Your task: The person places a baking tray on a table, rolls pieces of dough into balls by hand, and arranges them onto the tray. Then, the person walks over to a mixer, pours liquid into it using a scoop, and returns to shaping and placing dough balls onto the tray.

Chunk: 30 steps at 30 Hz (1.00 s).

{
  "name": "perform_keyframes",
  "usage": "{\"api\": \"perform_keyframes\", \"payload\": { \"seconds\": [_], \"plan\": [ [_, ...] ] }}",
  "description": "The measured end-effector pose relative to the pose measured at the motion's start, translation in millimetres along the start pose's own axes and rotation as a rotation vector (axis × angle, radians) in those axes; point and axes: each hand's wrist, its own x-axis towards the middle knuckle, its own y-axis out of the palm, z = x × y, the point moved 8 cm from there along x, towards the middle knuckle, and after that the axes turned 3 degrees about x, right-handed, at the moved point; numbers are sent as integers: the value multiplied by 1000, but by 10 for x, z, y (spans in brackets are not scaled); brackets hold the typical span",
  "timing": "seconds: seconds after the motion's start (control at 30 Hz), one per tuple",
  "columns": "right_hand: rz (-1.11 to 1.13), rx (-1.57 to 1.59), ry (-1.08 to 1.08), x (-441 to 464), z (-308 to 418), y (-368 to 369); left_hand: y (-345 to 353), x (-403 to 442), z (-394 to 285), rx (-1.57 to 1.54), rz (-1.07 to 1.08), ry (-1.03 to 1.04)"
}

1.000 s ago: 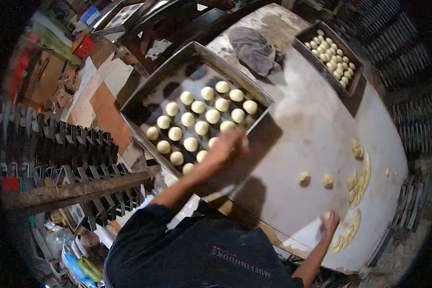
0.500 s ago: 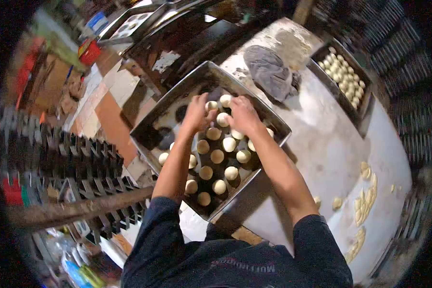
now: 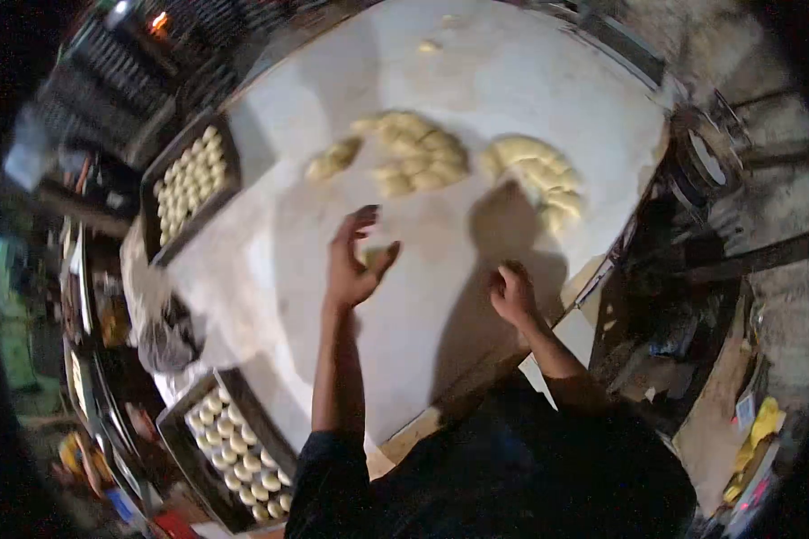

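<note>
Dough pieces (image 3: 420, 157) lie clustered on the table (image 3: 413, 310), beyond both hands. The left hand (image 3: 349, 277) has thumb and fingers spread; a pale bit shows between, whether held I cannot tell. The right hand (image 3: 515, 295) is curled, its contents hidden. Leftward, a cloth (image 3: 165, 343) sits between two trays (image 3: 255, 411) of dough balls (image 3: 243, 446).
</note>
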Motion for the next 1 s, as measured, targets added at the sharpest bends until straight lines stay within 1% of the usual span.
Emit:
{"api": "perform_keyframes", "payload": {
  "seconds": [0.03,0.07,0.1,0.13,0.17,0.2,0.23,0.27,0.3,0.33,0.37,0.4,0.47,0.5,0.53,0.6,0.63,0.67,0.73,0.77,0.8,0.83,0.9,0.93,0.97,1.0],
  "plan": [
    [-32,-1,16,36,-208,-207,521,347,-61,-48,107,-11],
    [-47,123,26,49,-355,-412,1029,625,-5,-79,180,-39],
    [-56,255,47,2,-482,-521,1572,885,176,-118,230,-16],
    [-73,272,77,-50,-635,-520,1974,1169,148,54,313,62],
    [-81,256,44,-93,-710,-469,2372,1410,398,96,317,84],
    [-83,240,9,-136,-729,-399,2615,1590,570,160,258,98],
    [-91,219,-37,-102,-790,-373,2935,1702,813,367,318,138],
    [-105,228,-25,-29,-765,-415,3134,1808,806,574,371,187],
    [-109,261,41,-18,-719,-443,3224,1833,815,584,389,190],
    [-111,297,107,9,-703,-501,3159,1854,614,548,397,121],
    [-122,315,129,22,-701,-549,3109,1857,541,518,411,51],
    [-109,320,137,40,-678,-564,3101,1864,586,536,439,56],
    [-117,341,158,28,-679,-483,3094,1803,914,280,627,-201],
    [-162,288,125,4,-690,-427,3112,1725,1080,180,715,-276],
    [-203,235,85,0,-658,-428,3047,1653,1054,197,714,-279],
    [-205,246,85,-25,-672,-406,2833,1386,1151,43,543,-613],
    [-204,238,87,-22,-682,-416,2737,1279,1204,221,553,-662],
    [-203,243,75,-27,-672,-405,2684,1145,1249,223,539,-661],
    [-339,116,78,-59,-674,-442,2482,898,1165,870,576,-305],
    [-342,116,59,-104,-715,-350,2198,642,1143,755,421,-414],
    [-287,322,166,-175,-909,-156,2041,399,1025,643,387,-489],
    [-219,525,272,-222,-1012,-1,1897,154,889,656,333,-481],
    [-183,439,157,-96,-719,-238,1676,-327,792,657,250,-491],
    [-157,439,134,-85,-639,-222,1583,-574,793,678,229,-466],
    [-260,399,100,-104,-596,-299,1446,-811,767,701,206,-443],
    [-361,363,64,-190,-515,-365,1270,-1096,771,691,176,-470]
  ]
}}
